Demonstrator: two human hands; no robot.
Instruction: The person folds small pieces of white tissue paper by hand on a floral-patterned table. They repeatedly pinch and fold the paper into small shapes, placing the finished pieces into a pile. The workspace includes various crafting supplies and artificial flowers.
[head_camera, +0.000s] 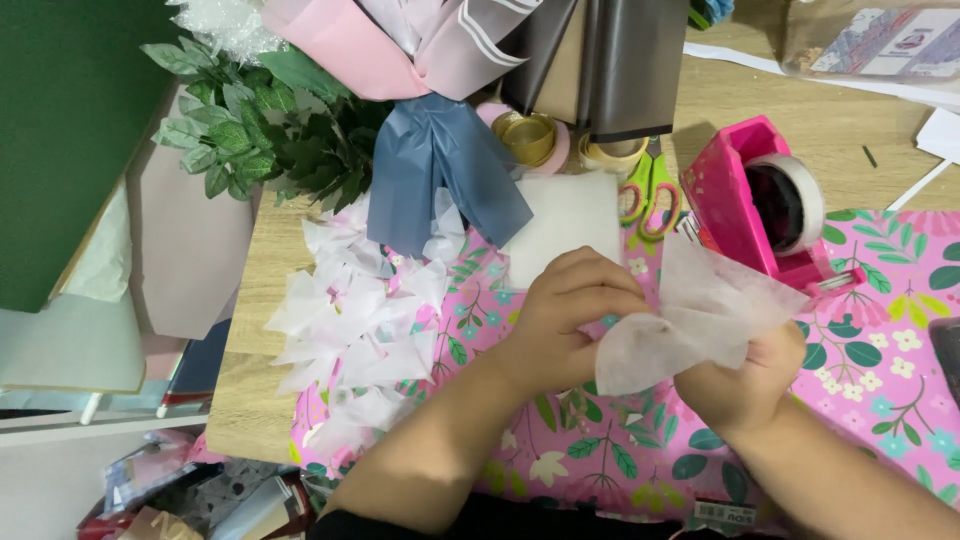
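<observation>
As seen from the head camera, looking down on a cluttered craft table:

Hands: the left hand (565, 315) and right hand (740, 385) meet over a white tissue sheet (690, 320), both closed on it, fingers pinching and gathering the sheet near its middle.

Sheet: held just above a pink floral wrapping paper (880, 380) that covers the wooden table (250, 400); its corners fan out upward and to the right.

Done: a heap of folded tissue pieces (350, 320) lies left of the hands, partly on the wrapping paper and partly on bare wood, which suggests many sheets are already shaped.

Left: a stack of flat white squares (565, 225) sits just beyond the left hand, apparently still unfolded; how many remain cannot be told.

Tools: a pink tape dispenser (745, 205) stands at upper right, green-handled scissors (650, 195) lie between it and the squares, and ribbon rolls (530, 138) sit behind them.

Backdrop: a blue paper bundle (435, 170), green leaves (250, 130), and pink and grey wrap sheets (480, 45) crowd the far edge.
</observation>
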